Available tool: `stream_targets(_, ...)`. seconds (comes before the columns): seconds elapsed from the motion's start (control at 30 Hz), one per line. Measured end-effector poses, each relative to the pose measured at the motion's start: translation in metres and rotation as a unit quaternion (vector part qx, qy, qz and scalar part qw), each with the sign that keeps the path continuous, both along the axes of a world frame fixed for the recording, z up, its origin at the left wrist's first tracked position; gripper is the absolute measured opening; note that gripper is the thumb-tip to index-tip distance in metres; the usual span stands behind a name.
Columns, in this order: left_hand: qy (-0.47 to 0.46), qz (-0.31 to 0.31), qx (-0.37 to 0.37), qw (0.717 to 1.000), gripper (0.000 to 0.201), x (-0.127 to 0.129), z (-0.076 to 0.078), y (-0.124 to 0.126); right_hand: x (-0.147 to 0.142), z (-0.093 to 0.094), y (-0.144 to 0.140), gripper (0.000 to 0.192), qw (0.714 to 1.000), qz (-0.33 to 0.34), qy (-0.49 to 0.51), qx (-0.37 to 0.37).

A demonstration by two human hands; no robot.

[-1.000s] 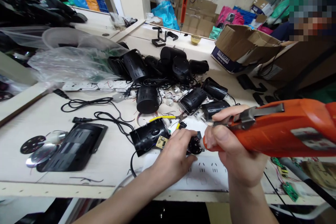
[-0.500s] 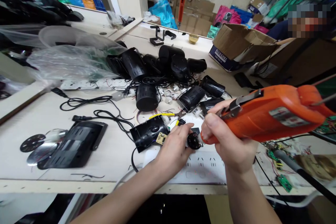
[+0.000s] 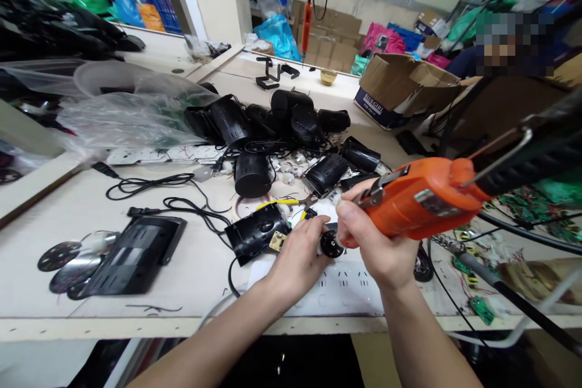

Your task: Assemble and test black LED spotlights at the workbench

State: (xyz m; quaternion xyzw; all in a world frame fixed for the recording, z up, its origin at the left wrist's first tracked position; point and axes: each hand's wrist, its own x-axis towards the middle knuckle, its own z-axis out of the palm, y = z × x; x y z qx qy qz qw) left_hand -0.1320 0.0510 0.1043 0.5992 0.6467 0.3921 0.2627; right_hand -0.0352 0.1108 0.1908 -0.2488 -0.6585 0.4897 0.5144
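My right hand [image 3: 382, 248] is wrapped around an orange electric screwdriver [image 3: 422, 197], its front end pointing left and down. That end meets a small black round disc with holes [image 3: 331, 244]; the exact contact is hidden by my fingers. The fingers of my left hand [image 3: 295, 257] are closed on the disc's left side, over a white power strip [image 3: 318, 300]. Just left of this hand lies a black plastic housing [image 3: 254, 231] with a small tan circuit board [image 3: 276, 240] at its edge. Behind are yellow-handled pliers [image 3: 284, 201].
Several black cylindrical housings [image 3: 252, 176] are heaped at mid-table. A flat black housing with a cord [image 3: 136, 254] and metal discs [image 3: 75, 273] lie on the left. Green circuit boards [image 3: 482, 309] lie on the right. A cardboard box [image 3: 395, 88] and another person are further back.
The screwdriver's rear end has swung left and lower in view, showing its black cable. Both hands stay at the disc, and the view has shifted slightly.
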Motion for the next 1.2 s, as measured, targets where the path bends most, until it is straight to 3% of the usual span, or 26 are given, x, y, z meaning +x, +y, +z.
stream_targets(0.3,-0.003,-0.004,0.006,1.0,0.051,0.0,0.001,0.001,0.002,-0.008,0.0,0.016,0.999,0.028,0.016,-0.005)
stream_targets(0.5,0.02,0.015,0.004,1.0,0.038,0.001,0.006,0.0,0.008,-0.006,0.002,0.018,0.999,0.018,0.033,-0.012)
stream_targets(0.77,0.011,0.021,0.013,1.0,0.043,0.001,0.003,0.002,0.009,-0.007,0.003,0.013,0.998,0.052,0.031,-0.001)
stream_targets(0.97,0.022,0.021,0.025,0.999,0.036,0.001,-0.001,0.002,0.01,-0.001,0.003,0.018,0.998,0.038,0.047,-0.015)
stream_targets(1.2,0.015,0.023,0.006,1.0,0.041,0.0,0.004,0.002,0.011,0.004,0.003,0.016,0.998,0.038,0.053,-0.014)
